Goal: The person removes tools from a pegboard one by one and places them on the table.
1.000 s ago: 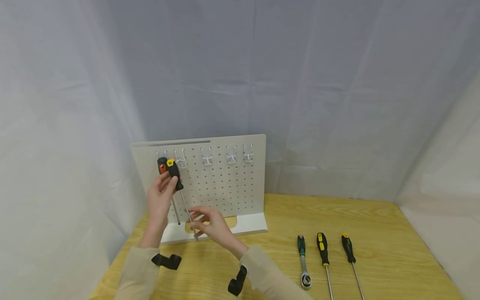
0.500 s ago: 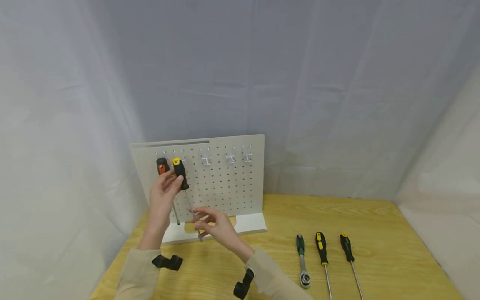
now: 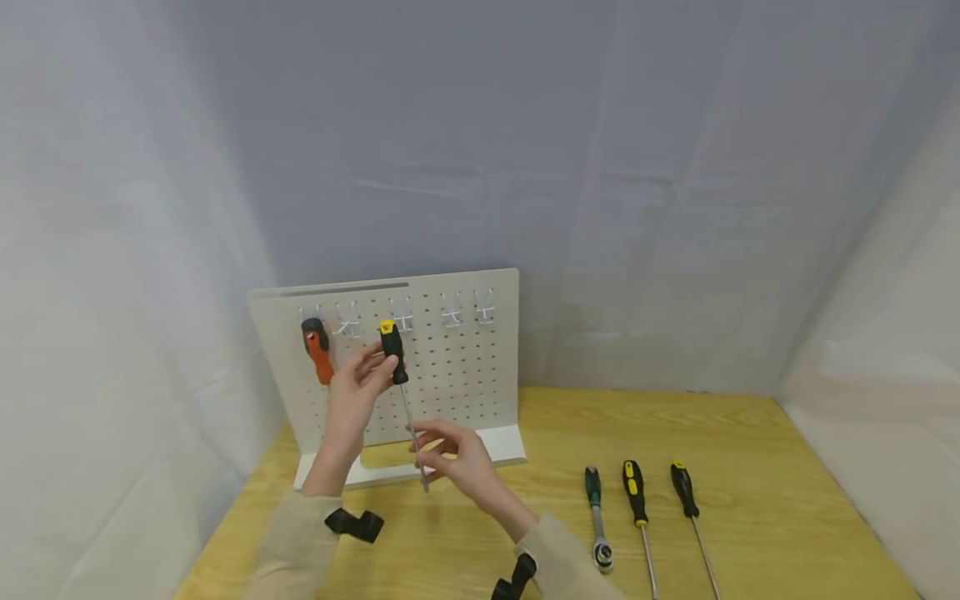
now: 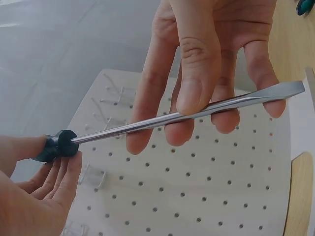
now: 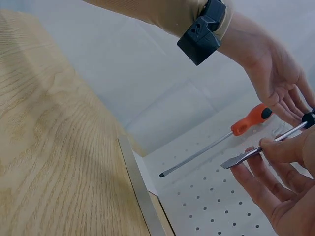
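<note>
A flat-blade screwdriver with a black and yellow handle (image 3: pixel 392 346) is held upright, slightly tilted, in front of the white pegboard (image 3: pixel 457 375). My left hand (image 3: pixel 357 400) grips it by the handle, thumb on one side and fingers on the other. Lower down, my right hand (image 3: pixel 467 465) pinches the steel shaft (image 4: pixel 157 120) between thumb and fingers, close to the flat tip (image 5: pixel 235 161). To the left, an orange and black screwdriver (image 3: pixel 318 350) hangs on the pegboard from the leftmost hook. The hook (image 3: pixel 347 321) beside it bears nothing.
Several clear hooks (image 3: pixel 452 312) line the board's upper part. On the wooden table (image 3: pixel 615 425) at right lie a green-handled ratchet (image 3: pixel 596 508), a black and yellow screwdriver (image 3: pixel 636 492) and another dark-handled screwdriver (image 3: pixel 686 492). Pale curtains (image 3: pixel 630 208) surround the table.
Both hands have carried the screwdriver rightward along the pegboard, from near the second hook to in front of the third. The orange screwdriver's handle now shows more fully.
</note>
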`<state>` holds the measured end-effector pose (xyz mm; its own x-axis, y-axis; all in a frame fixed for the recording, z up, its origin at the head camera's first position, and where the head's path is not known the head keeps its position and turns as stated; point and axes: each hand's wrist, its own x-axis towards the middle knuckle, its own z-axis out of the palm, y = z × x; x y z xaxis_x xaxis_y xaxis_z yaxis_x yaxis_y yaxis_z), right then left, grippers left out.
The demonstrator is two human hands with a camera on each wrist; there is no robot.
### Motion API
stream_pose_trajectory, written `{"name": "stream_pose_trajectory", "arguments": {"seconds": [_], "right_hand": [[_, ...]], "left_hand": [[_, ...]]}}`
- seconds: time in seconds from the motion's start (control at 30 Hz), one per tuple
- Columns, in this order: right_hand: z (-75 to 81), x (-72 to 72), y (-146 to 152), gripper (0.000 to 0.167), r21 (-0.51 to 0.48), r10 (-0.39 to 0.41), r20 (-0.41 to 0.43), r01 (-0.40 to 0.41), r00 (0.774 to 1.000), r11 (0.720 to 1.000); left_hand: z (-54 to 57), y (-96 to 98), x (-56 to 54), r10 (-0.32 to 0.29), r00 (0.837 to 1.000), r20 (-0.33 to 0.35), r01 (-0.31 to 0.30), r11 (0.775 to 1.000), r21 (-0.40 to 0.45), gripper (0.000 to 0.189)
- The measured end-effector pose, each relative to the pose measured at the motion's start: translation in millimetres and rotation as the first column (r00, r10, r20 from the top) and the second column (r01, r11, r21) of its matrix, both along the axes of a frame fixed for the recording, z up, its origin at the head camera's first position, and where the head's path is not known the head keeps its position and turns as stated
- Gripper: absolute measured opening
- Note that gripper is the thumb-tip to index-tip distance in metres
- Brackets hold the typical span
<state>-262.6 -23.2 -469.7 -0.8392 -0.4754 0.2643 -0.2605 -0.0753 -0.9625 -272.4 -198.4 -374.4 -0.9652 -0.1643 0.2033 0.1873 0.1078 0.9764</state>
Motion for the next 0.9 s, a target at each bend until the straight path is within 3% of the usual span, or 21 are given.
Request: {"name": "stream_pose_trajectory", "arguments": {"seconds": [0.37,0.7,0.9], "right_hand": [[-14.4,11.5,30,0.039,-0.003,-0.095,0.09,0.096,0.991,0.995],[-28.3,24.9,60,0.038,0.027,-0.15,0.157,0.147,0.976,0.989],[-40.2,35.5,78,0.039,0.052,-0.21,0.19,0.204,0.959,0.978]], "left_hand": [[-21.5,34.2,-10.3,-0.087,0.996,-0.005,0.087,0.996,0.002,0.047],[-41.9,66.5,-12.1,-0.161,0.987,0.008,0.161,0.987,0.018,0.044],[-61.0,88.3,-17.0,-0.213,0.977,0.006,0.213,0.976,0.038,0.043]]}}
